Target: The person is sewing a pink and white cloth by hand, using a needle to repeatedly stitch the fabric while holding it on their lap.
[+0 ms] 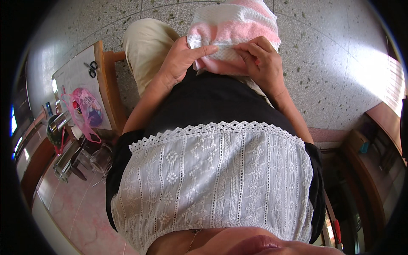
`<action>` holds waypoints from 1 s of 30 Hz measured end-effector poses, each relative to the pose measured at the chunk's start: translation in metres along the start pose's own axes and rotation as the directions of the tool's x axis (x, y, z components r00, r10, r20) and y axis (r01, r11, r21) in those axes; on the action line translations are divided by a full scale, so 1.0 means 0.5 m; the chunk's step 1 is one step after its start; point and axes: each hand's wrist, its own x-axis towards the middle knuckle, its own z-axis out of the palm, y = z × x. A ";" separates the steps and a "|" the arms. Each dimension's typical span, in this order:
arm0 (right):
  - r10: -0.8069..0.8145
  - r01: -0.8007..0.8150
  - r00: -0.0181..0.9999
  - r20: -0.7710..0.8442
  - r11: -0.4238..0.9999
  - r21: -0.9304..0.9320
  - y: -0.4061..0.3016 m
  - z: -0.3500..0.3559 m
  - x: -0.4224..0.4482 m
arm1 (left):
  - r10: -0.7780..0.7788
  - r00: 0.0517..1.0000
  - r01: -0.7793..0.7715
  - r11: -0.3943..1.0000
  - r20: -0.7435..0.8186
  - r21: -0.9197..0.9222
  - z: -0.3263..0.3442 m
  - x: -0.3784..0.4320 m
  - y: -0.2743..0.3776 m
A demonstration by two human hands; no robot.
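Note:
A pink and white striped, fluffy cloth point(236, 30) lies over my lap. My left hand point(188, 55) pinches its near left part, with the thumb stretched flat along a white stripe. On the other side, my right hand point(263, 57) has thumb and fingers closed around what looks like a thin sewing needle point(230, 47), which points left toward my left thumb. The needle is tiny in view, and I cannot tell whether its tip is in the cloth. Any thread is too fine to make out.
At the left stands a wooden table point(100, 79) with a pale cover. On it lie black-handled scissors point(91, 69) and a pink plastic bag point(84, 110) with colourful things inside. Glass jars point(101, 157) stand beyond it. Speckled floor point(312, 63) surrounds my legs; wooden furniture point(382, 127) is at the right.

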 end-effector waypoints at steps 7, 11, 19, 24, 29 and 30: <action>-0.024 0.024 0.999 -0.022 0.999 -0.027 0.005 0.003 -0.001 | 0.017 0.999 -0.017 1.000 -0.028 0.002 0.014 -0.004 0.002; -0.057 0.057 0.998 0.004 0.995 -0.076 -0.012 0.006 0.005 | 0.025 1.000 -0.024 0.999 -0.014 0.034 0.007 -0.004 -0.010; -0.049 0.049 0.999 -0.008 0.997 -0.060 -0.024 0.024 0.024 | 0.159 0.986 -0.153 0.982 -0.045 0.114 0.040 -0.010 -0.001; 0.091 -0.092 0.996 0.010 0.994 0.065 -0.016 0.008 0.022 | 0.052 0.998 -0.050 0.996 -0.030 0.078 0.024 -0.013 0.007; 0.166 -0.174 0.984 0.061 0.972 0.159 -0.017 -0.001 0.021 | 0.076 0.997 -0.074 0.990 0.012 -0.121 0.025 -0.006 -0.013; 0.162 -0.171 0.985 0.066 0.973 0.154 -0.016 -0.003 0.020 | 0.075 0.997 -0.073 0.988 0.011 -0.136 0.027 -0.006 -0.011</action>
